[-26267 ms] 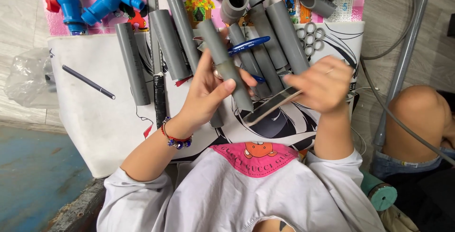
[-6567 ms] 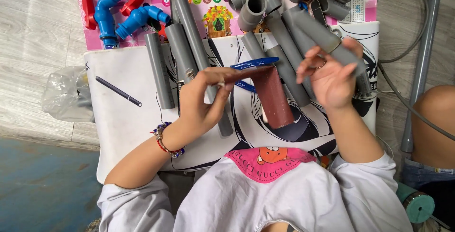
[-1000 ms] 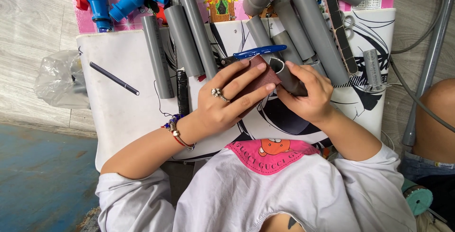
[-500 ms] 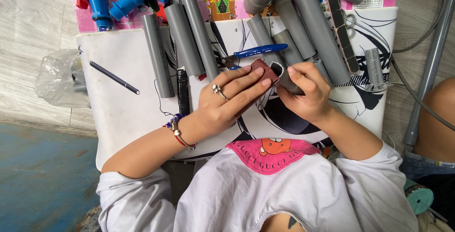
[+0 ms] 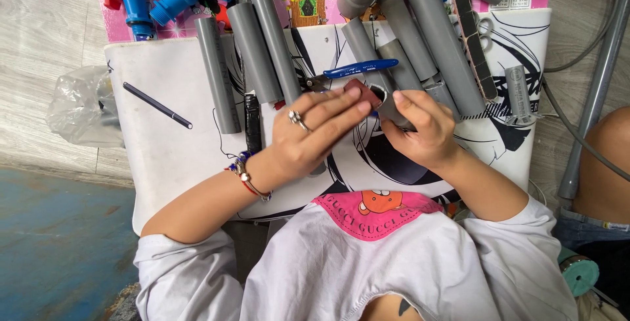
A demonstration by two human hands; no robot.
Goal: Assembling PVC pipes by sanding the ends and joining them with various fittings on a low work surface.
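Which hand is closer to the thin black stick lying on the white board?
Left. The left hand is to the right of the black stick, with a grey pipe between them. The right hand is farther right, past the left hand.

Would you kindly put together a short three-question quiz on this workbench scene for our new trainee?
1. True or false: the left hand wears a ring.
2. Which does the right hand grip? A) blue pen B) short grey pipe piece C) black pencil
3. Fill in: the reddish-brown sheet is pressed against the pipe's open ____.

Key:
1. True; a bracelet sits on that wrist too.
2. B, the short grey pipe piece. The blue pen and black pencil lie untouched on the white board.
3. end.
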